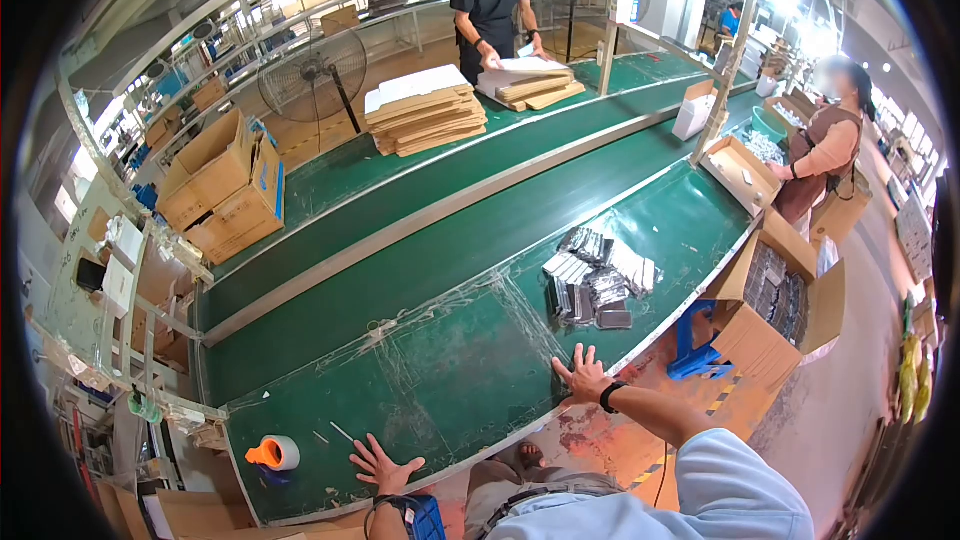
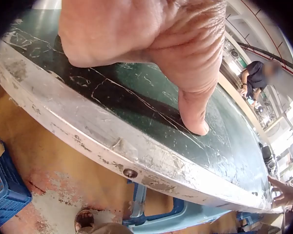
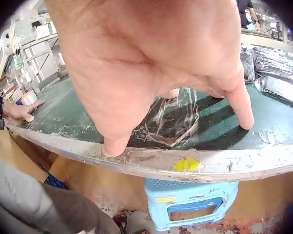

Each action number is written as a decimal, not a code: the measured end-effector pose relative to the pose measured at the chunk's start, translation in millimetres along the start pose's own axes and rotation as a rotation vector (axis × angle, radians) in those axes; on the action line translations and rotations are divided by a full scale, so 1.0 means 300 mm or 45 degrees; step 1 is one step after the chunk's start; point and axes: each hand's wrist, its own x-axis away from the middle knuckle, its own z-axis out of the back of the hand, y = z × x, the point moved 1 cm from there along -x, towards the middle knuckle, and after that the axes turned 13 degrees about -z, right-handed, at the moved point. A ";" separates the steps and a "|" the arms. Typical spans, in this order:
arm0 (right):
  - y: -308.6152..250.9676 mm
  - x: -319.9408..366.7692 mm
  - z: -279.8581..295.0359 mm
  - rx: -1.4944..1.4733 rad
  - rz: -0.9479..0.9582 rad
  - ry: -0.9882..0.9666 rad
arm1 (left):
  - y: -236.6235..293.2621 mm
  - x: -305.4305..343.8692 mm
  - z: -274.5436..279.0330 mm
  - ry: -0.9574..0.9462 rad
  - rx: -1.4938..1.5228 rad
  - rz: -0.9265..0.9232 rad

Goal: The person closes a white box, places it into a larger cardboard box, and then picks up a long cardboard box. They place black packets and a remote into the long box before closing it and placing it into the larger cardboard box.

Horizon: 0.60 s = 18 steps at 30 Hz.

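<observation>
1. Down on the green worktop (image 1: 450, 410) the left hand (image 1: 385, 467) is spread, fingers splayed, nothing grasped; an orange-and-white roll (image 1: 280, 453) is left lying apart from it.
2. Over on the other side, the right hand (image 1: 585, 380) is planted too, fingers fanned, one digit set on the metal edge (image 3: 224, 165); nothing is held there either.
3. And there are the dark, flat packets (image 1: 598, 280), heaped on the worktop just ahead of the right hand, untouched by either.
4. Singly, each would be judged light and fairly stiff; by the armful, real weight should be expected.
5. Shine is thrown off the clear wrapping: slippery stuff, so sliding between neighbours must be allowed for.
6. The contents cannot be made out, so fragility is best assumed and hard squeezing of the broad faces avoided.
7. The hold is best taken across opposite edges, a small stack squared first, with loose film not trusted as a handle.
</observation>
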 end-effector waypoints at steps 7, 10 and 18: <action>0.003 0.005 0.001 0.005 0.020 0.013 | -0.002 0.001 -0.005 0.007 0.007 -0.006; 0.006 0.007 -0.003 -0.005 0.027 0.053 | -0.008 0.001 -0.001 0.005 0.007 -0.008; 0.005 0.020 0.036 -0.026 0.023 -0.039 | -0.015 -0.002 -0.012 0.007 0.002 -0.009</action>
